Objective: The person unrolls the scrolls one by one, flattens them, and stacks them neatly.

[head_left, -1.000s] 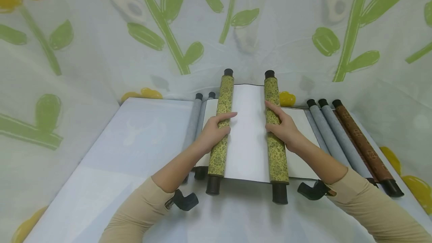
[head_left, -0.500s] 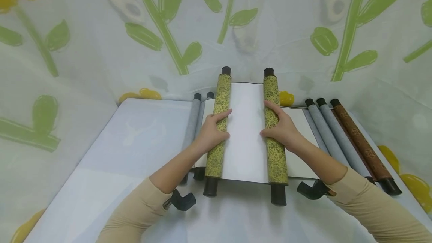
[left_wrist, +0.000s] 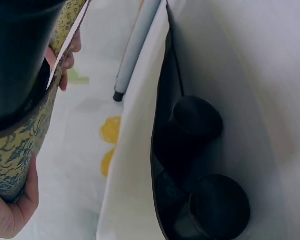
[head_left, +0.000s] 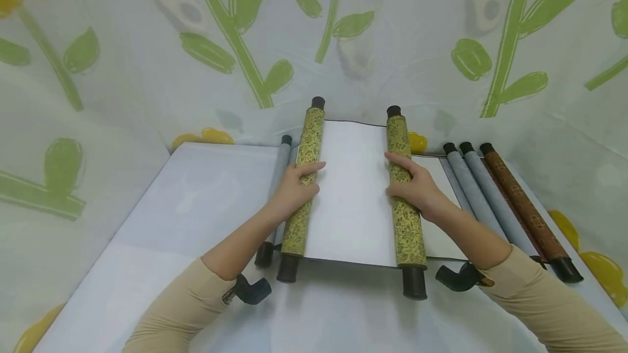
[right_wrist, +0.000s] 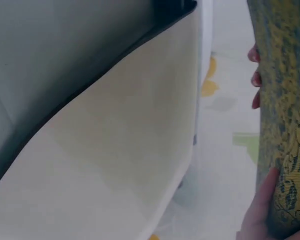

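A hanging scroll with yellow-green patterned rolls and black end knobs is held above the table, part unrolled. My left hand (head_left: 293,192) grips its left roll (head_left: 310,138), thumb toward the white sheet (head_left: 352,195). On the other side, my right hand (head_left: 418,187) holds the right roll (head_left: 409,236). White paper spans between the two rolls, both leaning slightly outward at the bottom. In the left wrist view a black knob (left_wrist: 20,55) fills the upper left corner. Fingertips (right_wrist: 256,80) show behind the patterned roll (right_wrist: 290,125) in the right wrist view.
Beneath lies another unrolled cream sheet (head_left: 444,236), partly hidden. Grey rolls stand at its left (head_left: 279,170) and right (head_left: 483,200). A brown patterned scroll (head_left: 525,208) lies farther right, near the edge of the white table (head_left: 196,195). A flower-printed cloth (head_left: 392,53) hangs behind.
My left hand has moved left with its roll, and my right hand slightly right with the other. More white paper now shows between them.
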`<state>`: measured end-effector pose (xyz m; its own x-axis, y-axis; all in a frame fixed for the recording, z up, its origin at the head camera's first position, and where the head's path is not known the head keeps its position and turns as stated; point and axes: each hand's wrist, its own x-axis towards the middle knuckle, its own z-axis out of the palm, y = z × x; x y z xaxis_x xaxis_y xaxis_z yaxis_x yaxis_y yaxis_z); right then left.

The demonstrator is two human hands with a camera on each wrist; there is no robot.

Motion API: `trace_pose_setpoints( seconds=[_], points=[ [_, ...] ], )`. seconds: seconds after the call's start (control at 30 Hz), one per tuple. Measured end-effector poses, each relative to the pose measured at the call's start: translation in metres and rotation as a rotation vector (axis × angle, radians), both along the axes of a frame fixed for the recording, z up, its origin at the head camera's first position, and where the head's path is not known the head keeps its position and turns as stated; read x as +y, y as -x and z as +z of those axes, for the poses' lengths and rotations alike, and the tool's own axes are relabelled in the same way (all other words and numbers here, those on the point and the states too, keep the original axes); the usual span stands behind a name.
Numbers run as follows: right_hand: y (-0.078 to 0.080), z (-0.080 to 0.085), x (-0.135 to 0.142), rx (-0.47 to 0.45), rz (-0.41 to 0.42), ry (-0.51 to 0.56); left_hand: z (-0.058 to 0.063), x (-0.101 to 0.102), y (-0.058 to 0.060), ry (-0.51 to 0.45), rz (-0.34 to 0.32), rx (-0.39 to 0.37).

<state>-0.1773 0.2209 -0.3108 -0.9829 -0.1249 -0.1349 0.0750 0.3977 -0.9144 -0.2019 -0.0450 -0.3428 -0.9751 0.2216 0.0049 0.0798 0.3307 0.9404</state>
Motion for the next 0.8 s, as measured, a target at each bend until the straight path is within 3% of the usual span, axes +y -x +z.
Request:
trace_pose_setpoints(
  seconds=[0.3, 0.5, 0.8],
  points=[
    [0.001, -0.002, 0.002, 0.023, -0.033, -0.074, 0.005, 0.0, -0.002, 0.08, 0.006, -0.024],
    [0.0, -0.001, 0.004, 0.045, -0.031, -0.104, 0.007, -0.002, -0.002, 0.127, -0.017, 0.007],
    [-0.003, -0.002, 0.012, 0.019, -0.015, -0.066, 0.008, -0.012, -0.002, 0.122, -0.079, 0.038]
  ],
)
